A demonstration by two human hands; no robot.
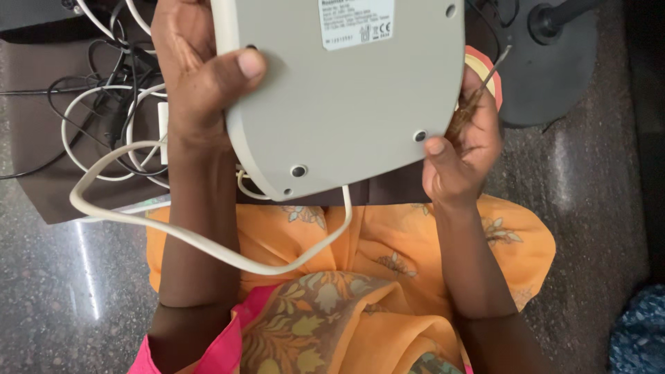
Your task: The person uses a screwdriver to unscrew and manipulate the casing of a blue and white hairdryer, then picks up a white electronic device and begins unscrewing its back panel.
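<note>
Speckled dark stone floor (55,305), brown table (41,187) with tangled cables (111,90) | left hand (197,76) and right hand (464,138), grip closed, hold flat grey plastic appliance base (346,104) underside-up over lap | right also pinches thin screwdriver (478,93) | screws (298,170) still seated, none removed.

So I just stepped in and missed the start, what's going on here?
A seated person holds a pale grey appliance up with its flat underside facing the camera. The left hand grips its left edge, thumb on the base. The right hand steadies the right edge and also holds a thin screwdriver. The base shows several recessed screw holes. A white cord from the appliance loops across the lap, and more cables lie tangled on the brown surface behind.
</note>
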